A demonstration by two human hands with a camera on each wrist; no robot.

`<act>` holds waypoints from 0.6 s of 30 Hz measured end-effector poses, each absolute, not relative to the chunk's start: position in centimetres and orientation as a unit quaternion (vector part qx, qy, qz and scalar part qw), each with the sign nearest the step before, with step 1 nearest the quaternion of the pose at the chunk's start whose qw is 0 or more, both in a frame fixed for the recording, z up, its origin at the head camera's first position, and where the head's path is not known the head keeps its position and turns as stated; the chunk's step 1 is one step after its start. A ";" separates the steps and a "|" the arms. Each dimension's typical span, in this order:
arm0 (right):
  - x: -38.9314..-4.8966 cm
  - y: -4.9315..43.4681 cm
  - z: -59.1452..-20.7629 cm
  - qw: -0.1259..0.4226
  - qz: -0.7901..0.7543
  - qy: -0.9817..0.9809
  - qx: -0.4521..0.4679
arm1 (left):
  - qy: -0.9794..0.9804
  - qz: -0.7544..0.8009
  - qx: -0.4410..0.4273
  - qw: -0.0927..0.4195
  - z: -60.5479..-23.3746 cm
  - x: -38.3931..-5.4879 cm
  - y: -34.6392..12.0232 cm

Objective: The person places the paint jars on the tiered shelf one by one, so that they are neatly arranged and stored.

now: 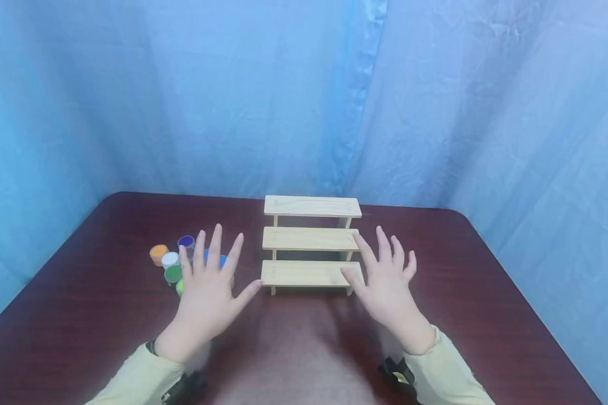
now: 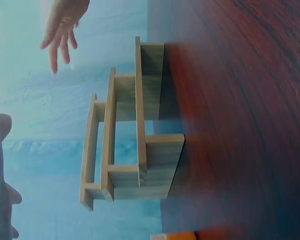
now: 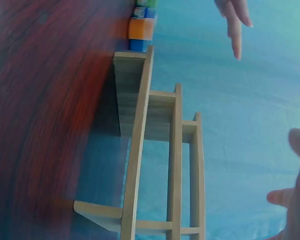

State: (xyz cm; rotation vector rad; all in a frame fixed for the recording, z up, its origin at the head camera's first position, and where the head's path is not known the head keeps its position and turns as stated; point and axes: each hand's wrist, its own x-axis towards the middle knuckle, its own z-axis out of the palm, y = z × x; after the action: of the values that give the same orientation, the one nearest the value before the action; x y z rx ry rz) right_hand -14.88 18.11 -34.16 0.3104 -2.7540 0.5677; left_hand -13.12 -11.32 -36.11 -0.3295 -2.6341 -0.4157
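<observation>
Nearest, left hand (image 1: 208, 298) and right hand (image 1: 389, 287): both spread wide above table (image 1: 304, 349). Just past left hand, small pots (image 1: 170, 260) clustered, orange, white, green, blue; contents unclear. Ahead, between hands, wooden three-step shelf (image 1: 309, 239): long axis left to right, low side toward hands, rising away. Behind, blue curtain (image 1: 263, 101).

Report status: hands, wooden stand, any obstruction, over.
Left hand, right hand spread, holding nothing. Three-tier wooden stand upright between them. Colored pots left of stand, partly hidden by left hand.
</observation>
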 end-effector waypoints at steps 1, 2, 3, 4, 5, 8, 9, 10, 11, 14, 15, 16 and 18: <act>-15.0 18.2 -34.1 0.155 0.228 -0.955 0.110 | -0.953 -0.153 -0.122 0.231 -36.0 -13.1 -11.5; -15.1 18.4 -33.9 0.152 0.262 -0.947 0.108 | -0.951 -0.157 -0.124 0.236 -35.9 -13.1 -11.7; -15.3 18.5 -33.8 0.145 0.302 -0.936 0.105 | -0.948 -0.162 -0.126 0.242 -35.8 -13.1 -11.9; -15.5 18.8 -33.6 0.133 0.345 -0.924 0.099 | -0.946 -0.167 -0.128 0.248 -35.7 -13.1 -12.2; -15.8 19.0 -33.5 0.117 0.383 -0.912 0.088 | -0.943 -0.173 -0.128 0.255 -35.6 -13.1 -12.4; -16.6 19.8 -33.2 0.061 0.473 -0.878 0.042 | -0.935 -0.190 -0.127 0.271 -35.3 -13.1 -13.1; -16.9 20.0 -33.2 0.040 0.492 -0.869 0.029 | -0.933 -0.197 -0.126 0.274 -35.3 -13.1 -13.4; -17.1 20.2 -33.3 0.020 0.509 -0.860 0.017 | -0.931 -0.204 -0.125 0.277 -35.2 -13.0 -13.6; -17.4 20.4 -33.5 0.002 0.523 -0.852 0.008 | -0.929 -0.212 -0.122 0.278 -35.2 -13.0 -13.8; -17.9 20.9 -34.2 -0.046 0.553 -0.832 -0.008 | -0.926 -0.226 -0.118 0.279 -35.0 -12.9 -14.5; -18.1 21.1 -34.5 -0.059 0.560 -0.826 -0.011 | -0.925 -0.231 -0.117 0.278 -34.9 -12.9 -14.7; -18.3 21.2 -34.9 -0.072 0.566 -0.821 -0.015 | -0.925 -0.236 -0.116 0.276 -34.9 -12.9 -15.0; -18.7 21.5 -35.6 -0.094 0.568 -0.817 -0.021 | -0.925 -0.243 -0.112 0.271 -34.7 -12.8 -15.4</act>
State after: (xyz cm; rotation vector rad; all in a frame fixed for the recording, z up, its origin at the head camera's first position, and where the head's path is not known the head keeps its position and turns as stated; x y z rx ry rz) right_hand -18.73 21.52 -35.57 -0.0705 -2.7337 1.9017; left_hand -12.83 -15.45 -34.72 -0.3012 -2.4908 -0.6542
